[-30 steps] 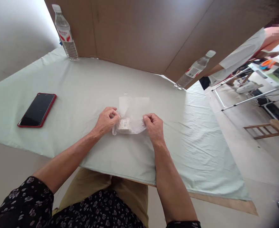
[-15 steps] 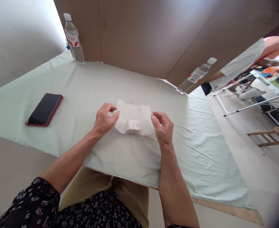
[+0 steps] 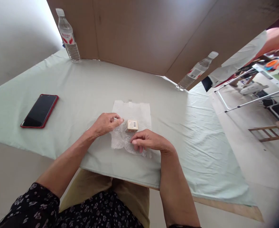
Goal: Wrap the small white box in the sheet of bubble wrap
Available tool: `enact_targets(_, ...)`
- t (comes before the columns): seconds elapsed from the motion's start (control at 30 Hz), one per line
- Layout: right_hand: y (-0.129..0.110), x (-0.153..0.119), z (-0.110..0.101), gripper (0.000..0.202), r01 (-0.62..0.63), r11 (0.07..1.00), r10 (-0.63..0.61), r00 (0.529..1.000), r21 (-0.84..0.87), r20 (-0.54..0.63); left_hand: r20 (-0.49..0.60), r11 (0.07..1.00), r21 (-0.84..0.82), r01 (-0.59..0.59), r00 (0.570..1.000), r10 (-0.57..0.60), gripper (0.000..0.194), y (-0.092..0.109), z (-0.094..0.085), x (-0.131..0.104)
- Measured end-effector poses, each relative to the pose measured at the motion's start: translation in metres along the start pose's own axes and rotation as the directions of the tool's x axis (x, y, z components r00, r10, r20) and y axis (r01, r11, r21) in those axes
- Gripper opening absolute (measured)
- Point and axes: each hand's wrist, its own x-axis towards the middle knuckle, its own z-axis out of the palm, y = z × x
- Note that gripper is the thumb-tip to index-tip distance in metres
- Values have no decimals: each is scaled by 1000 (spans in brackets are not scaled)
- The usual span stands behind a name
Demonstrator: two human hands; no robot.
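A small cream-coloured box (image 3: 131, 125) with a barcode label lies on a spread sheet of clear bubble wrap (image 3: 143, 110) in front of me. My left hand (image 3: 108, 123) is just left of the box, over the wrap's left edge, its thumb and bent fingers slightly apart. My right hand (image 3: 147, 140) is over the near right part of the wrap, below the box, with loosely bent, separated fingers. Neither hand has hold of the box. Whether the right fingertips press on the wrap is hard to make out.
A phone in a red case (image 3: 40, 110) lies on the pale green cloth (image 3: 82, 85) at left. Brown cardboard (image 3: 139, 34) stands behind, flanked by a left water bottle (image 3: 68, 38) and a right water bottle (image 3: 198, 70). Another person's arm (image 3: 275, 39) shows at far right.
The wrap, which covered the box, now lies opened toward me, leaving the box uncovered. My right hand has moved left and nearer me; my left has shifted slightly right and down.
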Motion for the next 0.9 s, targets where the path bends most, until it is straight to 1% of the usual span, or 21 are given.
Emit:
enact_targets(0.03, 1, 1, -1, 32, 10, 1000, -12, 996, -26, -83, -19, 993, 118, -9, 1000, 12, 40, -1, 1, 1)
enact_targets(0.07, 2, 2, -2, 32, 40, 998, -49, 979, -49, -196, -26, 972, 231, -42, 998, 49, 39, -3, 2, 1)
enact_targets(0.1, 4, 3, -3, 31, 80, 994, -102, 939, -80, -329, -7, 941, 324, -95, 995, 102, 41, -4, 2, 1)
enact_targets(0.13, 5, 4, -3, 27, 119, 984, -165, 874, -129, -457, 32, 909, 387, -155, 987, 155, 44, -5, 3, 1)
enact_targets(0.17, 7, 5, -3, 24, 145, 970, -229, 803, -193, -550, 83, 878, 431, -209, 978, 192, 46, -6, 3, 1)
enact_targets(0.2, 8, 7, -2, 25, 151, 953, -284, 749, -263, -598, 131, 852, 462, -247, 969, 210, 49, -6, 3, -1)
enact_targets(0.23, 10, 10, 0, 34, 140, 933, -324, 727, -332, -605, 169, 833, 482, -272, 962, 217, 52, -6, 3, -2)
enact_targets(0.27, 11, 14, 3, 46, 115, 911, -347, 732, -396, -586, 198, 819, 493, -292, 955, 221, 55, -6, 3, -3)
enact_targets(0.3, 13, 18, 6, 54, 84, 889, -354, 750, -450, -559, 217, 812, 497, -307, 950, 226, 58, -6, 2, -5)
enact_targets(0.37, 16, 25, 10, 53, 21, 849, -346, 779, -529, -523, 233, 808, 495, -318, 945, 228, 64, -5, 1, -7)
enact_targets(0.43, 19, 27, 8, 45, -19, 824, -357, 760, -567, -543, 235, 811, 494, -312, 946, 221, 68, -6, 1, -9)
enact_targets(0.5, 23, 21, -3, 44, -57, 829, -363, 702, -556, -613, 231, 812, 496, -309, 948, 220, 69, -7, 2, -9)
enact_targets(0.57, 31, 9, -19, 47, -145, 851, -321, 617, -504, -719, 225, 809, 496, -314, 947, 229, 69, -9, 3, -9)
enact_targets(0.63, 41, -3, -37, 49, -315, 852, -217, 515, -419, -829, 213, 808, 499, -312, 948, 235, 68, -11, 4, -8)
enact_targets(0.7, 52, -13, -50, 53, -499, 810, -84, 424, -310, -902, 199, 810, 503, -303, 952, 232, 69, -13, 5, -8)
enact_targets(0.73, 55, -16, -54, 57, -558, 783, -51, 385, -276, -922, 192, 810, 506, -298, 954, 231, 69, -14, 6, -8)
enact_targets(0.77, 57, -17, -56, 61, -587, 765, -51, 357, -267, -933, 187, 809, 509, -294, 955, 230, 69, -15, 6, -8)
enact_targets(0.8, 57, -17, -56, 65, -587, 760, -87, 336, -281, -938, 184, 807, 513, -293, 956, 231, 69, -15, 7, -8)
enact_targets(0.83, 55, -15, -53, 67, -561, 765, -154, 319, -317, -935, 181, 804, 517, -294, 956, 232, 69, -15, 7, -8)
enact_targets(0.87, 52, -12, -50, 67, -513, 773, -237, 311, -372, -921, 179, 801, 522, -294, 956, 234, 69, -14, 7, -8)
enact_targets(0.9, 48, -8, -44, 64, -452, 778, -315, 322, -437, -893, 176, 798, 527, -293, 956, 235, 69, -13, 8, -8)
